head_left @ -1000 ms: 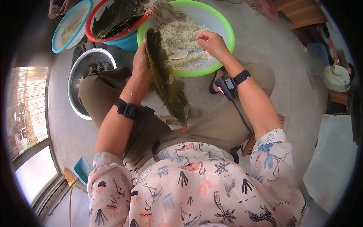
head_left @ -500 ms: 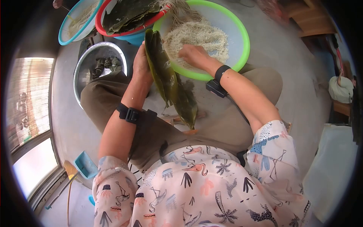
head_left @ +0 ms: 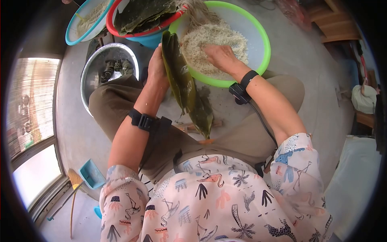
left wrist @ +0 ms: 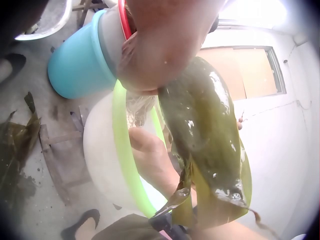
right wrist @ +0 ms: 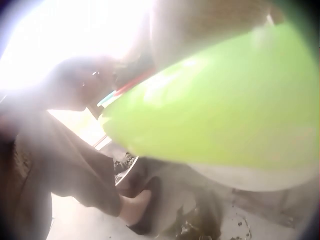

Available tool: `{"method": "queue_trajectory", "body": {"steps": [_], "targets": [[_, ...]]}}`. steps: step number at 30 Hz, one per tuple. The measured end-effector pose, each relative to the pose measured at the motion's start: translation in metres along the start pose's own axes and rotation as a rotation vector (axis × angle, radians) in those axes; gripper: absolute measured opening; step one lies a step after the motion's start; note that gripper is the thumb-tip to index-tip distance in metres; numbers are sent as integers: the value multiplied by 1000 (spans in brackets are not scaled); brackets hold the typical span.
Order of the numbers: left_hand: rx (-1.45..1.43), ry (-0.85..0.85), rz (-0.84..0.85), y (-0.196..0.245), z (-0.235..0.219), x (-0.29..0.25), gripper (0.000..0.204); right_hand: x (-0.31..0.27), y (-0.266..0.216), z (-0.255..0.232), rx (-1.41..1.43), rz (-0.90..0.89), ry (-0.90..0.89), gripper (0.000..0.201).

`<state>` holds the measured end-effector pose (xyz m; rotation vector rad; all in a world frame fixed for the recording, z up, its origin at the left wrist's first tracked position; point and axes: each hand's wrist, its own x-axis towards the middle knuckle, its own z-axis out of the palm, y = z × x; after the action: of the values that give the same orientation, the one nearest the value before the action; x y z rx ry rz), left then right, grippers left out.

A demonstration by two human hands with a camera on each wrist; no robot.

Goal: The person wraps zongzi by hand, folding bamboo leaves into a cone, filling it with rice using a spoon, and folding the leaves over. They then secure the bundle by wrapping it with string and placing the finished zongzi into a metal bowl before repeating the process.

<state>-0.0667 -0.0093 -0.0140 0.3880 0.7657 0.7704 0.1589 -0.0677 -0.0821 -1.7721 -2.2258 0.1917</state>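
Note:
Long green leaves (head_left: 181,80), overlapped and creased lengthwise, hang from my left hand (head_left: 157,66), which grips them near their upper end; the left wrist view shows the glossy leaves (left wrist: 205,135) beside that hand (left wrist: 160,50). My right hand (head_left: 222,57) is down in the white rice (head_left: 217,36) inside the green-rimmed basin (head_left: 264,44). Its fingertips are hidden, and whether it holds the spoon seen earlier cannot be told. In the right wrist view the blurred green rim (right wrist: 215,105) fills much of the picture.
A red-rimmed basin (head_left: 111,20) of leaves stands behind on the left, with strings (head_left: 197,12) beside it. Wrapped bundles (head_left: 117,68) lie in a metal basin (head_left: 84,88). A blue-rimmed basin (head_left: 69,34) is at the upper left. My knees flank the leaves.
My right hand has moved from above the rice, near the basin's right side, down into the rice. The left hand keeps its grip on the leaves. The head view has shifted slightly.

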Motion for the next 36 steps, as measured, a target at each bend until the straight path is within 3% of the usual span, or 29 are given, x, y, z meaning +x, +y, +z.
{"method": "queue_trajectory", "body": {"steps": [5,8,10,14,17,20,23,25,26,28,32,36], "targets": [[33,-29,-30,-3,1,0,35,-25,31,-18,-54,85,-62,9],[25,-28,-20,-6,1,0,36,-26,32,-29,3,81,26,9],[-41,-6,-32,-8,5,-2,35,-23,23,-46,103,119,212,9],[-45,-7,-38,-11,16,-1,33,-32,17,-31,149,225,129,7],[16,19,-27,-15,7,6,42,-36,19,-12,299,203,184,10],[25,-88,-42,-20,2,14,41,-39,20,-9,259,112,138,9],[-21,10,-24,-23,8,12,40,-37,14,-26,203,157,104,12],[-32,-24,-40,-23,7,13,39,-25,5,-41,326,155,482,18],[-35,-23,-35,-22,7,13,39,-23,-2,-55,326,149,481,18],[18,5,-49,-21,15,6,37,-20,-43,-108,619,441,421,21],[77,58,-52,-24,21,7,37,-11,-70,-121,870,422,490,21],[102,65,-38,-30,17,11,35,2,-81,-116,931,382,528,21]]}}
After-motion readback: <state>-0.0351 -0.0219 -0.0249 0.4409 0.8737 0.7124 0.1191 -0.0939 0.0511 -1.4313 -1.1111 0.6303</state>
